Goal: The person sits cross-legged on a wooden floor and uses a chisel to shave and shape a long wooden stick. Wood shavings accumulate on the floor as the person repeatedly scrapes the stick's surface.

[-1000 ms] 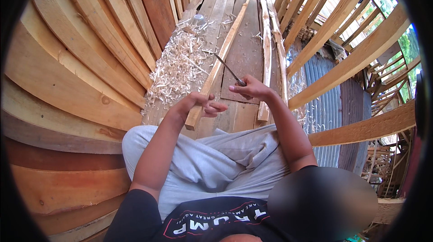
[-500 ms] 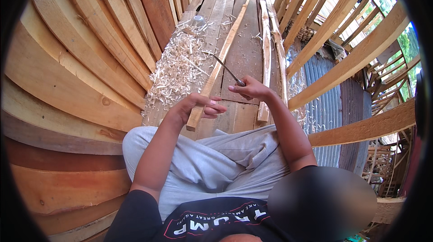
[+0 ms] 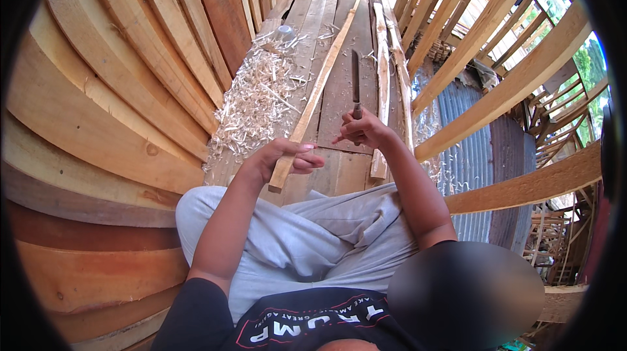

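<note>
A long, pale wooden stick (image 3: 324, 73) slants away from me over the plank floor, its squared near end just above my lap. My left hand (image 3: 282, 157) grips it near that end, thumb across the top and fingertips showing past its right side. To the right, my right hand (image 3: 366, 129) holds a knife (image 3: 355, 80) by its handle. The narrow, dark blade points away from me, apart from the stick. Some fingers of that hand reach toward the left, while others curl round the handle.
Curled wood shavings (image 3: 251, 112) lie heaped left of the stick, with a small whitish cup (image 3: 284, 33) at their far end. Another long pole (image 3: 383, 83) lies to the right. Boards (image 3: 130, 99) wall the left side; a slatted railing (image 3: 509, 109) borders the right, above corrugated metal sheets (image 3: 467, 135).
The knife blade has swung from pointing left across the stick to pointing straight away from me, as my right hand turned. My left hand and the stick have barely moved.
</note>
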A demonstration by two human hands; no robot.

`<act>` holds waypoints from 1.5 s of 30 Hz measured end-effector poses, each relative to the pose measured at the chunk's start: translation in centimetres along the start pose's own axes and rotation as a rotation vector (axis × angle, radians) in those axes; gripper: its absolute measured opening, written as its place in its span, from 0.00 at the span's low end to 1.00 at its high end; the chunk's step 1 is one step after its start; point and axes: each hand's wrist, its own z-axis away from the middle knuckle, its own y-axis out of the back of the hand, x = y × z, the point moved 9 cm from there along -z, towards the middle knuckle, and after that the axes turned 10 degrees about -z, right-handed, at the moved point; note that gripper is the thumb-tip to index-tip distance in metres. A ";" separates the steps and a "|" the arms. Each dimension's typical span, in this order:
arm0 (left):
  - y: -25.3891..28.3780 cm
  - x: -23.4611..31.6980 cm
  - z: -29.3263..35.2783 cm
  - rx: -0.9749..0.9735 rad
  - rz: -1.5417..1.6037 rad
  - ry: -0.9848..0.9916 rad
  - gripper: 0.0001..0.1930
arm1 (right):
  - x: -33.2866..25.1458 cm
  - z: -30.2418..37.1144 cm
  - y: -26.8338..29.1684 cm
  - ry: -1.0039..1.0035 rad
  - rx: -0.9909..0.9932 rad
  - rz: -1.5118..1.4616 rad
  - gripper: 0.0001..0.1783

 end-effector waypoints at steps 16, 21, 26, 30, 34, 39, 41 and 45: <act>-0.1 0.0 0.0 0.047 -0.025 0.004 0.26 | -0.4 -0.4 0.8 0.044 0.004 -0.274 0.17; 0.1 -0.2 -0.2 0.050 -0.002 0.018 0.27 | -0.4 -0.5 0.5 0.026 -0.016 -0.275 0.17; -0.1 -0.1 -0.2 0.043 -0.002 0.017 0.28 | -0.3 -0.6 0.7 0.027 -0.029 -0.319 0.15; 0.1 -0.6 -0.4 0.001 0.008 0.034 0.42 | -0.6 -0.7 -0.1 0.031 -0.046 -0.239 0.12; 0.1 -0.4 -0.2 0.034 -0.022 0.027 0.37 | -0.5 -0.7 -0.1 0.044 -0.040 -0.171 0.11; -1.2 0.0 0.4 0.050 -0.011 0.095 0.35 | 0.8 -1.1 2.5 -0.006 0.251 0.503 0.17; -0.8 -0.2 0.7 0.107 -0.069 0.152 0.33 | 0.4 -1.7 2.1 0.082 0.302 0.972 0.24; 1.7 -0.7 0.2 0.345 -0.309 0.088 0.28 | 0.7 -1.5 -0.9 -0.024 0.205 1.076 0.35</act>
